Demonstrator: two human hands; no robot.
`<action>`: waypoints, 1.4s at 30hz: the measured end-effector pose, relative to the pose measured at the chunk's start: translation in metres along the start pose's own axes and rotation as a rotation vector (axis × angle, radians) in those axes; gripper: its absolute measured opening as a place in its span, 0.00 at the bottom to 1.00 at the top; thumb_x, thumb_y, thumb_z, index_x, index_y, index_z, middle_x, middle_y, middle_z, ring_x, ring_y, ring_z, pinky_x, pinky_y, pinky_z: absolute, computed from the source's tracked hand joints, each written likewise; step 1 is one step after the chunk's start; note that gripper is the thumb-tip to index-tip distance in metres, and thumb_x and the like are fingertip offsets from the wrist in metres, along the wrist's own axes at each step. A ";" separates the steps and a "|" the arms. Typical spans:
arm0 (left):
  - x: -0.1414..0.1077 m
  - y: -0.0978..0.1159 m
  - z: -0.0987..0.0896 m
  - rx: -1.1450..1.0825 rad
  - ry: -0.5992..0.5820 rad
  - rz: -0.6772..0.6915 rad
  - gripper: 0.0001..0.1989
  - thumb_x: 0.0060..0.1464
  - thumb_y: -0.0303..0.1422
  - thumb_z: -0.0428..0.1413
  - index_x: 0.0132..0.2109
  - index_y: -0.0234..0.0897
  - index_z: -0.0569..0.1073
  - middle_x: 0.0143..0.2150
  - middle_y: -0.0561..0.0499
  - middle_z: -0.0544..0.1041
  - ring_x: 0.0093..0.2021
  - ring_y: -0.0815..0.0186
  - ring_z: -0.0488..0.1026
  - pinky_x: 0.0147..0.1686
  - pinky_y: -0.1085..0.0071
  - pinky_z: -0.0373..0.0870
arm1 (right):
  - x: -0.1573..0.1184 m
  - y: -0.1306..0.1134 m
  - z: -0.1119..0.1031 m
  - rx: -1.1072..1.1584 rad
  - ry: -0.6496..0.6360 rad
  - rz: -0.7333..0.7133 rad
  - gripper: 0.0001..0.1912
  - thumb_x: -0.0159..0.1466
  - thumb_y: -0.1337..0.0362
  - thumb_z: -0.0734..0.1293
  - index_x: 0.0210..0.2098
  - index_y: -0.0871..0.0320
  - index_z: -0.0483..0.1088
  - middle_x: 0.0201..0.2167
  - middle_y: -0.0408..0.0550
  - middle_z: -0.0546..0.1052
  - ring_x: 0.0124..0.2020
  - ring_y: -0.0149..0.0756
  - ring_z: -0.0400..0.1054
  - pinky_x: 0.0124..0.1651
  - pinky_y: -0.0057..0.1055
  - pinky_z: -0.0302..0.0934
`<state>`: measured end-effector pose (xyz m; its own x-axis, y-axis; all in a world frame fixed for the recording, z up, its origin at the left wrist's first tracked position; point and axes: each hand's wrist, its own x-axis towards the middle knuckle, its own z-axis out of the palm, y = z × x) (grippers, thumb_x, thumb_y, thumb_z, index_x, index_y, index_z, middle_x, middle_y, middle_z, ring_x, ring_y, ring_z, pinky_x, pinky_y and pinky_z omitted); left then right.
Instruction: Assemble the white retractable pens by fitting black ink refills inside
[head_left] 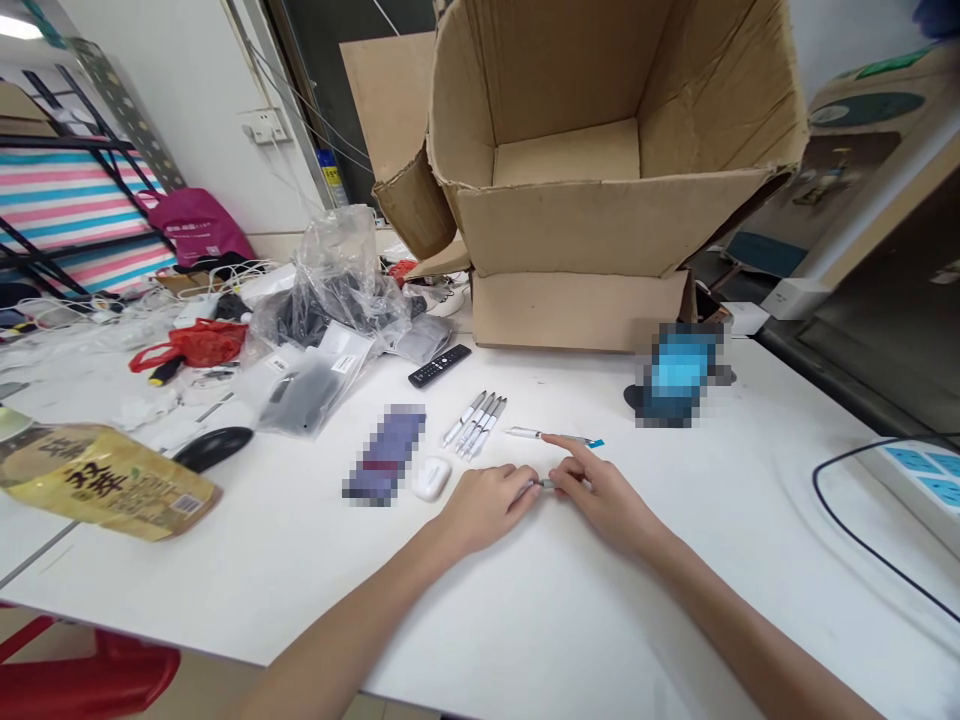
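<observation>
Between my two hands, just above or on the white table (480, 610), is a thin light-coloured pen (546, 484), mostly hidden by the fingers. My left hand (487, 505) is closed around its left part. My right hand (600, 495) pinches its right end, with the index finger stretched out. That finger reaches toward another white and silver pen (525, 433), which lies crosswise with a blue piece at its right end. Left of it, several white pens (475, 425) lie side by side with dark tips pointing away. A white earbud case (431, 478) rests by my left hand.
A big open cardboard box (570, 225) stands behind. Left are a blurred purple item (386, 455), a black remote (439, 366), plastic-bagged items (311, 390) and a yellow pouch (105, 480). Right are a blurred blue-screened device (679, 370), a power strip (919, 475) and a black cable (847, 530).
</observation>
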<state>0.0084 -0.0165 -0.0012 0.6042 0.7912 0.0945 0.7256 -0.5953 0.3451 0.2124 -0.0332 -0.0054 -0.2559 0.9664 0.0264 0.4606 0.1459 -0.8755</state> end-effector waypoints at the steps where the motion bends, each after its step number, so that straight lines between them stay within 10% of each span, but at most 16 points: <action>1: 0.000 0.000 -0.001 -0.014 0.003 -0.025 0.15 0.65 0.40 0.41 0.44 0.44 0.71 0.36 0.53 0.79 0.32 0.64 0.75 0.29 0.71 0.62 | 0.001 0.001 -0.001 0.000 0.014 -0.024 0.24 0.67 0.57 0.59 0.61 0.51 0.59 0.31 0.42 0.74 0.35 0.37 0.69 0.44 0.38 0.63; 18: 0.006 -0.011 -0.009 -0.248 0.120 -0.297 0.14 0.59 0.35 0.42 0.32 0.42 0.71 0.20 0.58 0.65 0.23 0.69 0.63 0.25 0.73 0.54 | 0.007 0.014 -0.039 -0.090 0.334 0.038 0.19 0.63 0.48 0.63 0.45 0.54 0.69 0.35 0.48 0.76 0.31 0.36 0.69 0.35 0.33 0.64; 27: 0.005 -0.005 -0.012 -0.510 0.194 -0.226 0.15 0.60 0.34 0.40 0.26 0.39 0.62 0.20 0.58 0.61 0.23 0.71 0.60 0.25 0.74 0.56 | 0.007 0.013 -0.006 -0.335 0.083 -0.306 0.08 0.67 0.60 0.60 0.35 0.53 0.70 0.40 0.50 0.75 0.44 0.42 0.67 0.47 0.39 0.62; 42: 0.002 -0.002 -0.001 0.003 0.111 -0.146 0.11 0.59 0.35 0.44 0.34 0.43 0.71 0.26 0.56 0.76 0.25 0.66 0.70 0.24 0.71 0.51 | 0.000 -0.005 -0.004 -0.112 0.096 -0.011 0.18 0.67 0.52 0.59 0.28 0.56 0.70 0.24 0.42 0.71 0.27 0.33 0.61 0.28 0.28 0.51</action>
<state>0.0076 -0.0134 -0.0011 0.4527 0.8796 0.1463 0.8040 -0.4736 0.3596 0.2131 -0.0330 0.0006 -0.1815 0.9796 0.0866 0.5519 0.1744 -0.8155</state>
